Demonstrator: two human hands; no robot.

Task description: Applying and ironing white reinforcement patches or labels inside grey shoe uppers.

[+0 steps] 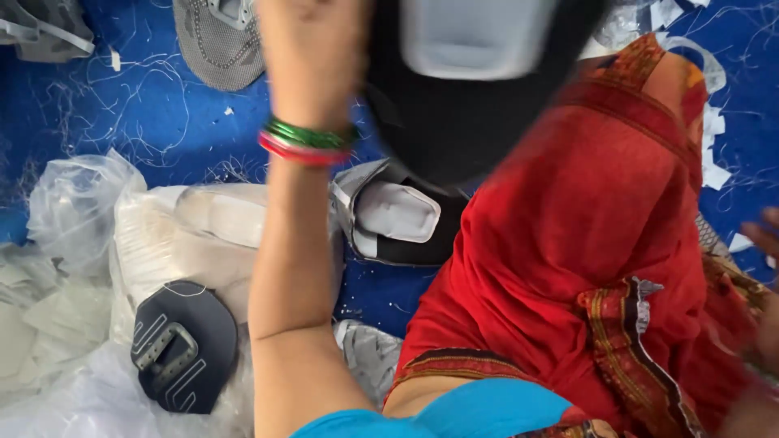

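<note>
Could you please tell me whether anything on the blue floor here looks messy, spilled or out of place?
Yes: loose white threads and pale offcut scraps litter the blue floor. Crumpled clear plastic bags lie heaped at left, a black shoe piece on them.

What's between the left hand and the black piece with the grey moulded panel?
Nothing visible. The left hand sits against that black piece with the grey moulded panel; grip too blurred to tell.
</note>
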